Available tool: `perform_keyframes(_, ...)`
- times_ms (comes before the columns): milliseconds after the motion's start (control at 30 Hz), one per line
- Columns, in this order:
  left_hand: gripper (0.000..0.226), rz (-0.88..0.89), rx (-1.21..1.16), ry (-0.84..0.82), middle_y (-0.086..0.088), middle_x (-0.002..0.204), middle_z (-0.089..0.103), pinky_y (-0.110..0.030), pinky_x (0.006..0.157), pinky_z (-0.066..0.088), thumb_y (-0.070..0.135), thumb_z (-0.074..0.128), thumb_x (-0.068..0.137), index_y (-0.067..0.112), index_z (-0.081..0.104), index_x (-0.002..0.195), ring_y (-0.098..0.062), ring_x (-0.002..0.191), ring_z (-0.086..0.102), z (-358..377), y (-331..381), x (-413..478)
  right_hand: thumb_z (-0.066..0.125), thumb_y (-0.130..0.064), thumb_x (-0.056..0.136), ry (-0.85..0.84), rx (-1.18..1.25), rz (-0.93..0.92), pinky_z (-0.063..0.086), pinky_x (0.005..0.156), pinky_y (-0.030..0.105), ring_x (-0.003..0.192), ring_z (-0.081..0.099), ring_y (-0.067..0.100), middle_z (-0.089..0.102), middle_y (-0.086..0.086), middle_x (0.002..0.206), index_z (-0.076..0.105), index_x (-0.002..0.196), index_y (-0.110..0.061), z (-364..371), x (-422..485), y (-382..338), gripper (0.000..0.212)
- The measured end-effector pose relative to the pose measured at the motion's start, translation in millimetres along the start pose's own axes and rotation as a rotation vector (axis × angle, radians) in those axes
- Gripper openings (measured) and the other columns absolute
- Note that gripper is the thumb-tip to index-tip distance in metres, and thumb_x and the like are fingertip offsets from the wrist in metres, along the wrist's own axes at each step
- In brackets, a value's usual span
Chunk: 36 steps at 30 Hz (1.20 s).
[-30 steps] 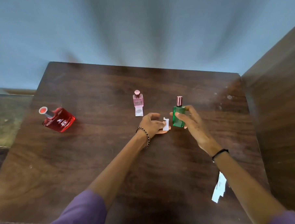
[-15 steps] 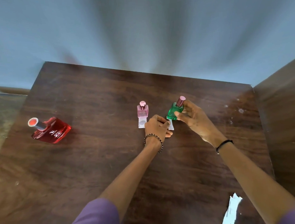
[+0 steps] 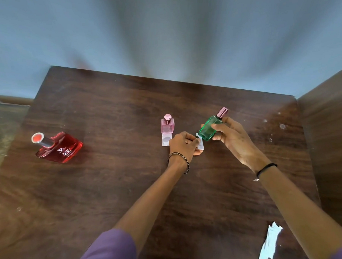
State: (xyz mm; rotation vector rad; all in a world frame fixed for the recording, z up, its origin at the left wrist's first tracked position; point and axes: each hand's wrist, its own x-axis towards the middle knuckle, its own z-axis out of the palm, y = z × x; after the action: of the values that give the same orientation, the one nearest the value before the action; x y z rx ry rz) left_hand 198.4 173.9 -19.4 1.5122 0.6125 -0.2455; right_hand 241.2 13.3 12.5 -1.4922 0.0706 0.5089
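**Green bottle tilted in the right hand, paper slip pinched at its base**

The right hand (image 3: 233, 140) grips the green bottle (image 3: 208, 130), with the fingers curled round its body from the 3 o'clock side. The bottle sits just right of the middle of the dark wooden surface (image 3: 114, 190). It is tilted, and its pinkish metal cap (image 3: 222, 112) points toward 1 o'clock. Whether its lower corner touches the wood cannot be told.

At about 7 o'clock from the bottle, the left hand (image 3: 183, 144) is closed, its fingertips pinching a small white slip (image 3: 200, 145). The top of the slip meets the bottle's lower corner. A beaded bracelet (image 3: 178, 162) sits on the left wrist, and a black band (image 3: 266, 168) on the right.

At 9 o'clock from the green bottle, just beyond the left knuckles, a pink bottle (image 3: 167, 125) stands upright. A second white slip (image 3: 166, 139) lies against its near side, at 6 o'clock.

Well apart, near the 9 o'clock edge of the surface, a red bottle (image 3: 59, 147) leans with its round red-topped cap toward 10 o'clock.

A crumpled pale paper scrap (image 3: 270, 242) lies near the 5 o'clock corner, beside the right forearm.
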Motion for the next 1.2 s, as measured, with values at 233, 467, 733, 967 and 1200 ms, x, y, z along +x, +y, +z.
perform_keyframes(233,0.011,0.007,0.003,-0.03,-0.011,0.07,0.064,-0.031,0.062,0.064,-0.003,0.069,0.088,-0.011,0.065,0.095,-0.013,0.061,0.064,-2.4,-1.9,-1.1,0.058,-0.011,0.101,-0.005,0.136,0.005,0.055,0.069,0.022,0.109,0.072,0.028,0.074,0.022,0.119,0.061,0.111,-0.009,-1.5,-7.9,-3.1,0.011)
perform_keyframes(467,0.014,0.014,0.021,-0.034,-0.015,0.079,0.066,-0.026,0.059,0.062,-0.002,0.07,0.089,-0.012,0.065,0.098,-0.018,0.067,0.063,-3.8,0.0,-3.5,0.065,-0.012,0.095,0.045,0.164,0.061,0.048,0.059,0.016,0.088,0.069,0.017,0.073,0.024,0.118,0.058,0.107,-0.01,0.8,-7.8,-3.0,0.014)
perform_keyframes(733,0.012,0.016,-0.001,0.004,-0.016,0.083,0.066,-0.021,0.058,0.061,-0.002,0.069,0.089,-0.01,0.066,0.098,-0.015,0.067,0.064,1.9,-0.8,-3.9,0.081,-0.052,0.081,0.198,-0.202,0.055,0.057,0.097,0.041,0.092,0.078,0.018,0.08,0.002,0.101,0.062,0.115,-0.01,7.0,0.4,-6.5,0.057)
perform_keyframes(967,0.015,-0.025,-0.06,0.058,-0.022,0.095,0.073,-0.036,0.076,0.063,-0.008,0.073,0.081,0.002,0.068,0.092,-0.027,0.082,0.072,6.2,0.9,-5.9,0.08,-0.078,0.061,0.55,-0.748,0.034,0.054,0.067,0.03,0.091,0.068,0.016,0.072,-0.001,0.099,0.058,0.102,-0.02,28.0,10.1,-13.1,0.074)
perform_keyframes(1200,0.019,-0.063,-0.232,0.188,-0.006,0.073,0.067,-0.02,0.056,0.06,-0.008,0.074,0.082,0.004,0.062,0.091,-0.014,0.062,0.069,15.1,3.2,-9.9,0.081,-0.072,0.064,0.581,-0.869,-0.116,0.034,0.04,-0.001,0.059,0.045,-0.007,0.047,-0.018,0.07,0.05,0.095,-0.019,43.3,21.7,-9.6,0.068)
